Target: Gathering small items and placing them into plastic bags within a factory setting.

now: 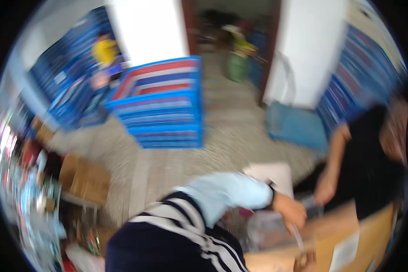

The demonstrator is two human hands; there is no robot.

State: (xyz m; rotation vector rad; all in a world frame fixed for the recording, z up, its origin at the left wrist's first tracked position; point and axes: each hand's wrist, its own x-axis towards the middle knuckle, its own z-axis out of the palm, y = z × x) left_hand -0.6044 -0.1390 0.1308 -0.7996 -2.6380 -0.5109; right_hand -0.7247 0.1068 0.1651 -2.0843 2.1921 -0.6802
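My left grip (291, 213) seems to pinch the pale strip (298, 237) above the tabletop (374, 230); blur means I can't tell whether my right grip (305, 262), near its lower end, is closed. I'd keep it taut with 2 steady hands.

Left arm (233, 191) reaches rightward, left grip (291, 211) (fingers (289, 224) downward) near right grip (305, 261).

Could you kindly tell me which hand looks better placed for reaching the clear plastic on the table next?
Probably the left hand: it is just beside the clear plastic, while the right hand sits lower and farther off. A pale strip shows between the hands; blur hides their grip.
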